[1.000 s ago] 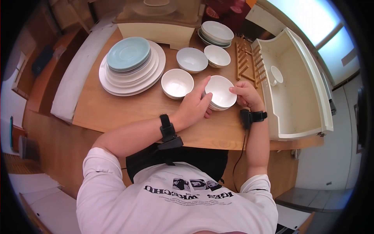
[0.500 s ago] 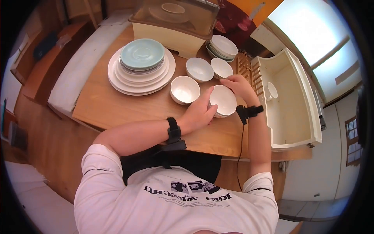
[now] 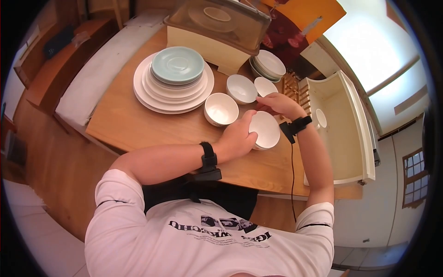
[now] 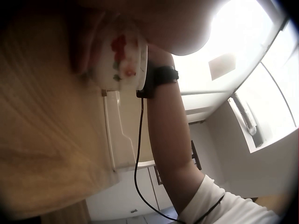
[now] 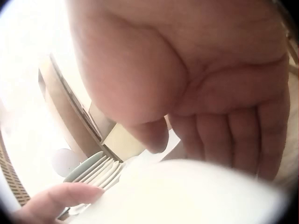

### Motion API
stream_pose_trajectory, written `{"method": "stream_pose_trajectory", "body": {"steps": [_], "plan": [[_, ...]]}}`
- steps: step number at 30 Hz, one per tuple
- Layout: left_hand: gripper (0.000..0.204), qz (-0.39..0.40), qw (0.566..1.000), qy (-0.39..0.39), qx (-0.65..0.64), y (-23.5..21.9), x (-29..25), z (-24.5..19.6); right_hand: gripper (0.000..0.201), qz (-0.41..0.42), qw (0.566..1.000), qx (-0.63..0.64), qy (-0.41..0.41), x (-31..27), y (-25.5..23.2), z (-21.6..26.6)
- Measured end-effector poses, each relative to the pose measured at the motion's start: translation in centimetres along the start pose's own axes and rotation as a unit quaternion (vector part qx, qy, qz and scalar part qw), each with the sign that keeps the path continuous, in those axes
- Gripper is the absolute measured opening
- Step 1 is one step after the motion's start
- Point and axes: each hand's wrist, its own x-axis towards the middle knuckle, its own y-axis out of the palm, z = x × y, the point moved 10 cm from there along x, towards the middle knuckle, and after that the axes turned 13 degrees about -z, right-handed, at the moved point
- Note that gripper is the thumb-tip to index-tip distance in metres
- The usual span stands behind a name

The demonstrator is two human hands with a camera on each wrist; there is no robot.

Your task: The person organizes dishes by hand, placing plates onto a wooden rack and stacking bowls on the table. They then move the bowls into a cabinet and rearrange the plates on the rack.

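My left hand [image 3: 237,138] grips a white bowl [image 3: 266,130] from its left side, thumb at the rim. Red flowers and green leaves decorate the outside of this bowl in the left wrist view, with a second rim edge showing close beside the first. Just beyond it, my right hand [image 3: 281,105] reaches to the near rim of another white bowl [image 3: 265,86], its fingers fairly straight in the right wrist view. To the left of that one stands a pale bluish-white bowl [image 3: 242,88]. A further white bowl [image 3: 221,109] sits near my left fingers.
A stack of plates [image 3: 138,90] topped by a pale blue saucer [image 3: 177,64] stands at left. Behind are a lidded cream box [image 3: 207,48] and stacked bowls [image 3: 271,63]. A wooden rack [image 3: 290,87] and a cream bin [image 3: 341,138] with a white cup [image 3: 320,118] lie right.
My right hand has left the rim of the bowl in my left hand and moved away from me to the bowl behind it. The left hand keeps its grip. The head view has shifted.
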Motion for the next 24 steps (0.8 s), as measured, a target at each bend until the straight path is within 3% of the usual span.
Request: {"method": "stream_pose_trajectory", "body": {"steps": [3,8,12,18,21,24], "plan": [[0.061,-0.01,1.0,0.019,0.009,-0.2,-0.1,-0.1,0.059,-0.003,0.998,0.037,0.059,0.2,1.2,0.5],[0.059,0.021,1.0,-0.018,0.014,-0.2,-0.2,-0.4,0.05,-0.016,0.996,0.054,0.076,1.2,2.0,0.3],[0.059,-0.005,1.0,0.017,0.019,-0.1,-0.2,-0.1,0.04,-0.065,0.989,0.107,0.077,0.4,0.7,0.7],[0.059,0.006,1.0,0.006,0.002,-0.1,-0.2,-0.3,0.034,-0.169,0.967,0.177,-0.072,-3.3,-5.0,2.1],[0.06,0.011,1.0,-0.007,-0.013,0.3,-0.1,0.2,0.031,-0.212,0.954,0.188,-0.095,-6.5,-7.9,1.1],[0.06,0.015,0.999,-0.024,-0.046,0.6,-0.2,0.7,0.031,-0.189,0.959,0.197,-0.074,-8.5,-8.2,-1.7]]}}
